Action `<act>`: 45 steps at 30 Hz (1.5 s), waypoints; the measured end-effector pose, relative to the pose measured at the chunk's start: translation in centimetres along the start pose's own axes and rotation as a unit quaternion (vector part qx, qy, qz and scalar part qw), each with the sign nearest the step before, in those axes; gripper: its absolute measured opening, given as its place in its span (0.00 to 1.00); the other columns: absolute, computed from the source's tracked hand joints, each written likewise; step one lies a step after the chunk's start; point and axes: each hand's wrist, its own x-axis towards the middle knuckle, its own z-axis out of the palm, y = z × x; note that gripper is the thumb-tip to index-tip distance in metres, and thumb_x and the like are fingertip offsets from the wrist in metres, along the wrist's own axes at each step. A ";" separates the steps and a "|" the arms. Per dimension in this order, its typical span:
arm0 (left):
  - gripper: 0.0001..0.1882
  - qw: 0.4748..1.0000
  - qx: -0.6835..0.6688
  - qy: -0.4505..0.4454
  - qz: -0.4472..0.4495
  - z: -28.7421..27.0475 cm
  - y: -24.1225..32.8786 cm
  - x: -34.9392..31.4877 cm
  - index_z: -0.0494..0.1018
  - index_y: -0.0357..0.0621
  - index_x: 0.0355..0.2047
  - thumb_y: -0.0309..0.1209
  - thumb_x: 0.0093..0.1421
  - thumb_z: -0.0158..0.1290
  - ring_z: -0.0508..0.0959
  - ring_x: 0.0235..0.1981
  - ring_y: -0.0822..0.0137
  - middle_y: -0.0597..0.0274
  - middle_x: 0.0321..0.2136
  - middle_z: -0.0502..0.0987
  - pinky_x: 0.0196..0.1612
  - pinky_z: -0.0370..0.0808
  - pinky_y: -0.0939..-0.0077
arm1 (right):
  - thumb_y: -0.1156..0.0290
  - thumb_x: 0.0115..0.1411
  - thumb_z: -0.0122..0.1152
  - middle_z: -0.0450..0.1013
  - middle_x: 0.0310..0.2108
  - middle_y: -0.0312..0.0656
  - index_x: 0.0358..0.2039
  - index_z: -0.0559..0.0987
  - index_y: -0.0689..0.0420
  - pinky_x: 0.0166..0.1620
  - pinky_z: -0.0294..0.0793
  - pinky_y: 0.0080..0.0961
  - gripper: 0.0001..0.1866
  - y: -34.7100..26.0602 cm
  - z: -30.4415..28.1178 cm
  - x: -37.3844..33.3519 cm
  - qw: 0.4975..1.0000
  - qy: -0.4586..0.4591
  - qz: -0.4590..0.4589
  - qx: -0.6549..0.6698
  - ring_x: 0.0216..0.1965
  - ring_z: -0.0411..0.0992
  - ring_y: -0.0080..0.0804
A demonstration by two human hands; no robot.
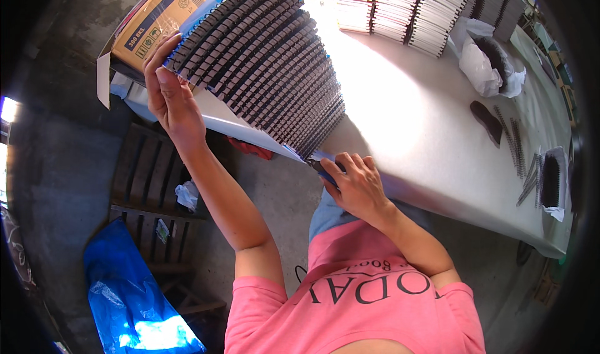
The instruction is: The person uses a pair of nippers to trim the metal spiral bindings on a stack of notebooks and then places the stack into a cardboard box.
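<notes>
A tall stack of spiral-bound notebooks [262,66] stands at the table's near left edge, its rows of black coils turned toward me. My left hand [175,104] grips the stack's far left end, with the thumb on the coil side and the fingers round the edge. At the near end of the stack, my right hand [356,182] is closed around a pair of pliers [326,169] with dark blue handles. The pliers' tip touches or nearly touches the lowest coils; the exact contact is too small to make out.
A cardboard box [153,26] sits beyond my left hand. More bound notebooks [400,10] stand at the back of the white-covered table [400,116]. To the right lie loose black coils [515,141] and white bags of coils [490,60]. A wooden slatted chair [147,185] and blue plastic sheet [131,285] are at left.
</notes>
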 end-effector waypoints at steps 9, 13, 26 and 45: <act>0.22 1.000 0.004 0.007 -0.002 0.1 0.0 -0.2 0.71 0.39 0.48 0.44 0.68 0.40 0.70 0.50 0.72 0.59 0.49 0.71 0.50 0.67 0.80 | 0.67 0.55 0.57 0.75 0.31 0.52 0.43 0.76 0.55 0.37 0.73 0.43 0.15 1.0 -1.4 1.7 0.954 -0.152 0.115 0.234 0.31 0.74 0.51; 0.22 1.000 0.015 0.001 0.000 0.0 0.1 -0.1 0.71 0.39 0.49 0.44 0.68 0.39 0.70 0.50 0.72 0.59 0.49 0.71 0.51 0.66 0.79 | 0.64 0.54 0.60 0.74 0.35 0.43 0.44 0.77 0.52 0.40 0.69 0.38 0.16 -0.4 -1.6 0.5 0.993 -0.070 0.076 0.061 0.37 0.73 0.42; 0.20 1.000 0.002 0.009 -0.008 -0.1 -0.2 -0.1 0.72 0.42 0.48 0.43 0.68 0.40 0.70 0.41 0.79 0.63 0.48 0.72 0.40 0.63 0.87 | 0.64 0.50 0.63 0.68 0.40 0.39 0.46 0.74 0.50 0.48 0.61 0.36 0.21 -0.6 -0.2 -0.1 0.998 0.016 -0.009 -0.063 0.44 0.67 0.36; 0.22 0.922 0.382 -0.003 0.059 -5.1 -4.0 -2.8 0.60 0.38 0.58 0.37 0.67 0.41 0.67 0.54 0.51 0.46 0.55 0.65 0.55 0.65 0.61 | 0.56 0.54 0.55 0.77 0.32 0.46 0.38 0.80 0.50 0.41 0.75 0.41 0.16 0.5 -3.7 3.9 0.953 -0.264 0.125 0.082 0.39 0.76 0.43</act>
